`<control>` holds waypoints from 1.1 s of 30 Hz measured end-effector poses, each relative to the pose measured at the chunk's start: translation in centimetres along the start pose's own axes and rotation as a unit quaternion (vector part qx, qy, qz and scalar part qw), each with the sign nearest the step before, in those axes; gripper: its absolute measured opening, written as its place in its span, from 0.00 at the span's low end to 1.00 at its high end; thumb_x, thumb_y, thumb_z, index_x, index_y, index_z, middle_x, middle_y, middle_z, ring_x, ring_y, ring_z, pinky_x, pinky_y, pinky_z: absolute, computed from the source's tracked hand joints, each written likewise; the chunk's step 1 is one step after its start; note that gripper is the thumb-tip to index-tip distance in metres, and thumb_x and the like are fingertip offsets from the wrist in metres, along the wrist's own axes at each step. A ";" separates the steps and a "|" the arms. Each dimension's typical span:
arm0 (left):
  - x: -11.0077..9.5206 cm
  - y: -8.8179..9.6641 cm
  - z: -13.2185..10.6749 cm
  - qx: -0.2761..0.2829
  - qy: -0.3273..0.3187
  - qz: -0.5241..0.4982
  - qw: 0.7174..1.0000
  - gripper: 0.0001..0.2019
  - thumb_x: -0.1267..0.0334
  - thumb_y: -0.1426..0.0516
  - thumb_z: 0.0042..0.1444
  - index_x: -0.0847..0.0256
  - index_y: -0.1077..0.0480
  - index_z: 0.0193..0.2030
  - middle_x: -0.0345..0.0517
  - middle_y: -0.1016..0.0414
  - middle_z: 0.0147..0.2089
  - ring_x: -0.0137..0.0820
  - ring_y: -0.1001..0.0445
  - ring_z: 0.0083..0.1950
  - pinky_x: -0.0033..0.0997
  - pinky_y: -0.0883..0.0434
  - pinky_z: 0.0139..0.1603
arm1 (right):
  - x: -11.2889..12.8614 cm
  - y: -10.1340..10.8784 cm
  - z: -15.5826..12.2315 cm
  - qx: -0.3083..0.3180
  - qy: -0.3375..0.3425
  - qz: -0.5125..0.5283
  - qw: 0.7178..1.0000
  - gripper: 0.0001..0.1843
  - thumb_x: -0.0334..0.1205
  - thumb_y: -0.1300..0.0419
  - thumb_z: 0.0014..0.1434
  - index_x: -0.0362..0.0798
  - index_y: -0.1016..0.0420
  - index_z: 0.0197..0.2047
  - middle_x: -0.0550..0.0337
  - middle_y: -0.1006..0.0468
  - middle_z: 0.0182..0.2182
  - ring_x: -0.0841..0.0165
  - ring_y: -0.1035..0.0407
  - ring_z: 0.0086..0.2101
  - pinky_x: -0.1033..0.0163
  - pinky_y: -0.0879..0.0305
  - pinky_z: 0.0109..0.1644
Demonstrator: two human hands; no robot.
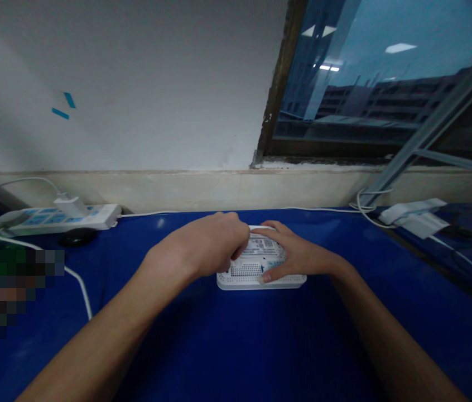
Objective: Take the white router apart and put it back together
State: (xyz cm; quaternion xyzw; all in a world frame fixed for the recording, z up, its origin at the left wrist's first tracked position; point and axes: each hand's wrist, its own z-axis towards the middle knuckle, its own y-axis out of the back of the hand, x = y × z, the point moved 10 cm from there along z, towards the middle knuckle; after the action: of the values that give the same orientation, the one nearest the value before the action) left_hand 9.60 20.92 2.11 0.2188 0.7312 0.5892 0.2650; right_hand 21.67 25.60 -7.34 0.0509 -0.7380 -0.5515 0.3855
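A flat white plastic device (247,274) with rows of vent holes and a printed label lies underside up on the blue table cover (227,340). My left hand (206,245) rests over its left part with the fingers curled down onto it. My right hand (292,254) grips the device from the right, thumb on the near face and fingers over the far edge. Most of the label sits between the two hands.
A white power strip (58,218) with a plugged adapter lies at the back left, its white cable (79,282) trailing toward me. More white plugs and cables (414,215) sit at the back right by the window (382,84). A wall ledge (236,187) runs behind the table.
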 end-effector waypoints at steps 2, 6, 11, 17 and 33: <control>-0.5 0.0 0.0 0.000 0.001 0.017 1.000 0.13 0.78 0.41 0.49 0.60 0.19 0.36 0.50 0.20 0.38 0.36 0.23 0.36 0.31 0.34 0.32 | -0.1 0.0 0.0 -0.001 0.002 0.000 1.000 0.59 0.68 0.29 0.42 0.57 0.44 0.72 0.49 0.47 0.68 0.47 0.53 0.69 0.42 0.54 0.73; -0.3 0.2 -0.4 -0.008 0.004 0.014 1.000 0.13 0.78 0.42 0.50 0.60 0.20 0.36 0.47 0.21 0.34 0.32 0.27 0.29 0.29 0.39 0.28 | -0.2 -0.1 0.0 0.002 -0.003 0.005 1.000 0.60 0.69 0.29 0.41 0.58 0.43 0.72 0.50 0.48 0.69 0.46 0.53 0.69 0.41 0.53 0.72; 0.0 1.0 -1.0 -0.041 -0.017 0.006 0.999 0.11 0.77 0.42 0.51 0.59 0.20 0.34 0.45 0.23 0.29 0.31 0.29 0.27 0.29 0.41 0.26 | 0.0 -0.1 0.1 0.007 0.002 0.003 1.000 0.58 0.68 0.29 0.43 0.60 0.43 0.72 0.51 0.48 0.68 0.47 0.54 0.69 0.42 0.53 0.72; 0.4 1.8 -1.6 -0.068 -0.022 0.001 0.997 0.09 0.74 0.41 0.52 0.57 0.21 0.33 0.43 0.23 0.30 0.31 0.28 0.29 0.29 0.39 0.29 | 0.5 0.1 0.0 0.000 0.011 0.011 1.000 0.56 0.68 0.29 0.42 0.61 0.42 0.71 0.52 0.45 0.66 0.48 0.50 0.67 0.42 0.49 0.71; 0.1 -0.5 -1.7 0.000 0.024 0.000 1.000 0.22 0.73 0.40 0.54 0.52 0.26 0.55 0.49 0.24 0.54 0.39 0.22 0.45 0.32 0.29 0.41 | 0.4 0.0 0.0 0.001 0.005 0.020 1.000 0.58 0.68 0.28 0.41 0.59 0.42 0.71 0.51 0.46 0.66 0.48 0.53 0.68 0.42 0.51 0.72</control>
State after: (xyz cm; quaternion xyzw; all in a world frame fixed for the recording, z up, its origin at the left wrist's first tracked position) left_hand 8.45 19.57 1.90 0.2041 0.7377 0.5942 0.2472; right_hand 21.45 25.42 -7.13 0.0393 -0.7375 -0.5430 0.3997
